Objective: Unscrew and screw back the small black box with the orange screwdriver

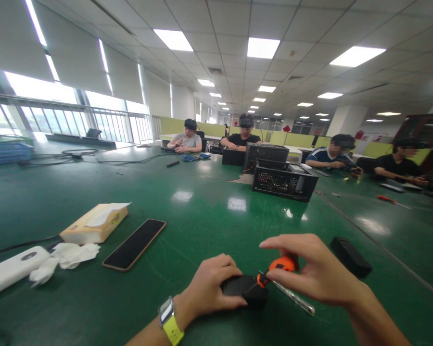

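Observation:
My left hand [210, 284], with a yellow-strapped watch on the wrist, is wrapped round a small black box-shaped piece [257, 299] on the green table. In my right hand [319, 269] is an orange and black screwdriver [282, 264], held by its handle with the index finger stretched out. Its shaft slants down to the left onto the top of the black piece. Just what the tip touches is too small to make out. Beneath my right hand lies a thin tool with a clear handle [299, 302]. A second black block [350, 256] rests to the right.
On the left are a phone [134, 245], a tissue pack [94, 223], crumpled tissues [72, 255] and a white device [12, 269]. Black computer cases [285, 180] stand farther back. Several people sit across the green table [202, 206]. Another screwdriver [391, 201] lies far right.

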Motion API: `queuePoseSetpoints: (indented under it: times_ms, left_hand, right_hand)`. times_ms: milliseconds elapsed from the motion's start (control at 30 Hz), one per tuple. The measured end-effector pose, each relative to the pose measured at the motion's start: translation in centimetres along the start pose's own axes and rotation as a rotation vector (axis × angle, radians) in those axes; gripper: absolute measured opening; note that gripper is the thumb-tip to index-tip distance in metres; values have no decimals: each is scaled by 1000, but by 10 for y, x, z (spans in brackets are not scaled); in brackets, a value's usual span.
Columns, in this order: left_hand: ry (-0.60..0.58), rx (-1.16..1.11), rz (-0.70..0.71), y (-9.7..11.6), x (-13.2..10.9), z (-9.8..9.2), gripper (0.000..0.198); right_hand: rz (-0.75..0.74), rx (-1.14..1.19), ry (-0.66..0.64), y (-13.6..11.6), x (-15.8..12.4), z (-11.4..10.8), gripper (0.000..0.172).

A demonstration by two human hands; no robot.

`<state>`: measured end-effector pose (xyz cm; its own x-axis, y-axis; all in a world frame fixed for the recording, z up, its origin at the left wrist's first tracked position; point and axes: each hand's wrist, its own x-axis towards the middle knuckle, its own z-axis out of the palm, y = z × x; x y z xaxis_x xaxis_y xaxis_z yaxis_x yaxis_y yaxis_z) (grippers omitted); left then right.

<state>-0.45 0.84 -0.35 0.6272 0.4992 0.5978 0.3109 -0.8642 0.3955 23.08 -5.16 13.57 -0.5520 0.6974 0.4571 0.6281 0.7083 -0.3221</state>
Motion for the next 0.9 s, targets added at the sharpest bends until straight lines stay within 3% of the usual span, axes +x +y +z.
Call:
queuePoseSetpoints:
  times_ms: [267, 433, 900]
  left_hand:
    - [-9, -9, -10, -1, -1, 1, 47]
    - [-13, -5, -11, -1, -1, 1, 47]
    - [-32, -12, -34, -1, -1, 1, 44]
  right_hand:
    - [-31, 12, -15, -2, 0, -3, 35]
    - [34, -38, -21, 0, -2, -4, 29]
    - [8, -48, -55, -2, -2, -7, 27]
